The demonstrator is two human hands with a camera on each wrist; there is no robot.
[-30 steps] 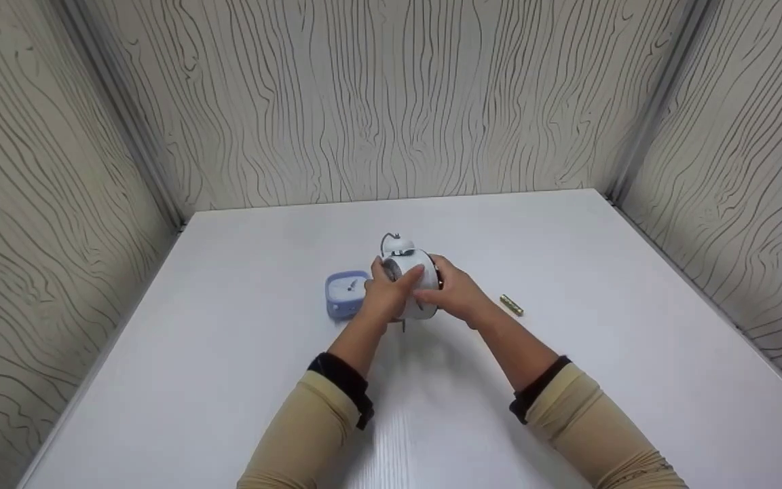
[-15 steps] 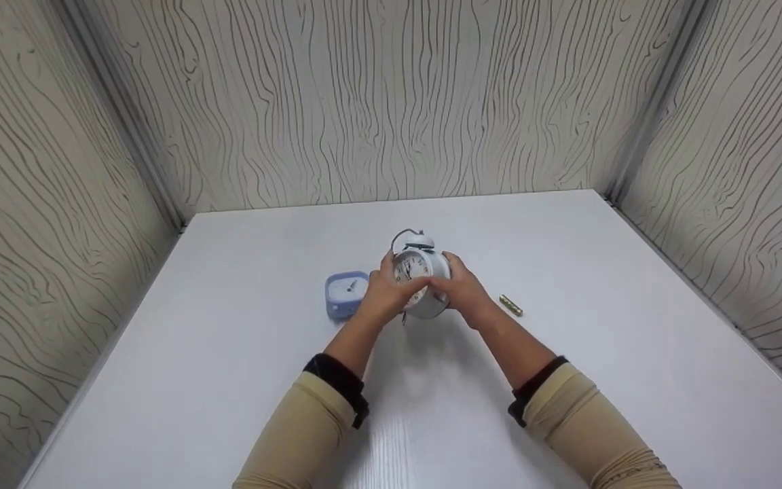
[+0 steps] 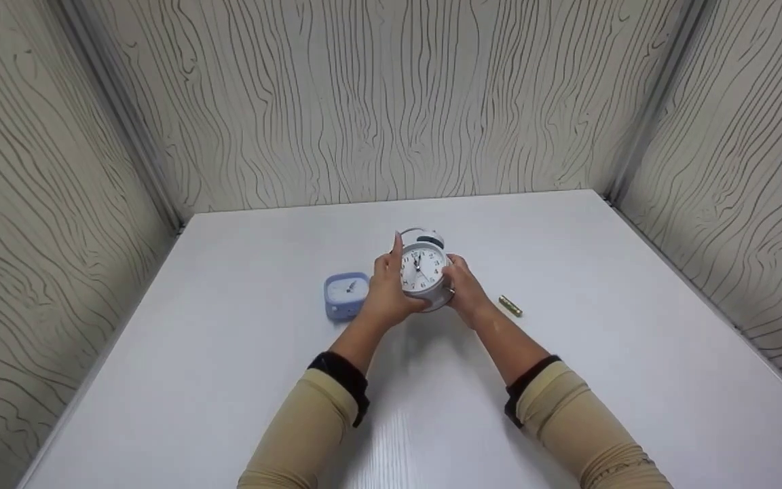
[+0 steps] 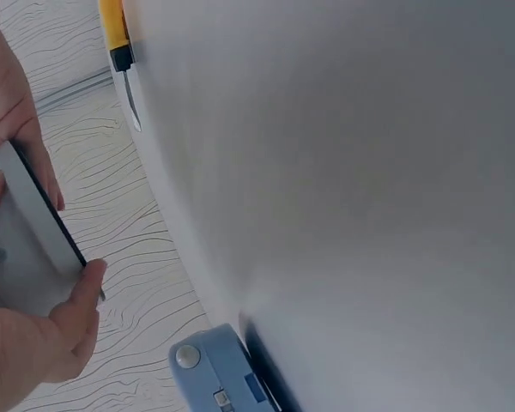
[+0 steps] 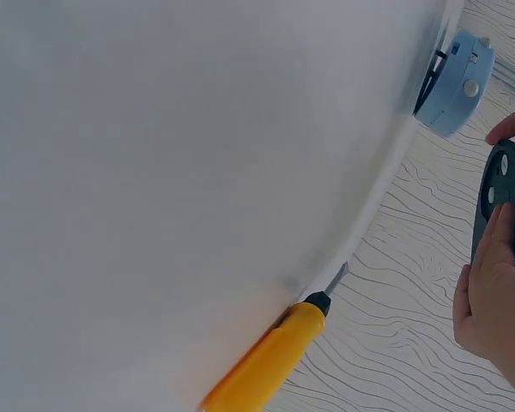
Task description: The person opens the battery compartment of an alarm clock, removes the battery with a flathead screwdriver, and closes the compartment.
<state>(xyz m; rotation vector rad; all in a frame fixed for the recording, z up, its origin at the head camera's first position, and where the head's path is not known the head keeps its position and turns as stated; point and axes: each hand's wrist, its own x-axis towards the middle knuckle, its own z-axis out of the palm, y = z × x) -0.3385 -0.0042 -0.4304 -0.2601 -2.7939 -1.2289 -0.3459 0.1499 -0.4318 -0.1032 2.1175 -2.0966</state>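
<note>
A white twin-bell alarm clock (image 3: pixel 423 266) is held above the table, its dial turned up toward the head camera. My left hand (image 3: pixel 385 295) grips its left side, with the thumb along the lower edge and a finger pointing up by the handle. My right hand (image 3: pixel 467 292) grips the right side, thumb at the dial's rim. In the right wrist view, right-hand fingers (image 5: pixel 498 236) lie on the clock's dark back (image 5: pixel 502 184), which carries light knobs. The left wrist view shows the clock's pale side (image 4: pixel 30 249) between both hands.
A blue square clock (image 3: pixel 347 292) rests on the white table (image 3: pixel 228 380) beside my left hand. Right of my right hand lies a small gold-green cylinder (image 3: pixel 510 305). A yellow-handled screwdriver (image 5: pixel 279 356) shows in the wrist views; whether it is that cylinder, I cannot tell. Wood-grain panels (image 3: pixel 391 102) surround the table.
The white alarm clock has turned from sideways until its dial faces the head camera. Both hands have shifted their hold around it. The blue clock and the cylinder stay in place.
</note>
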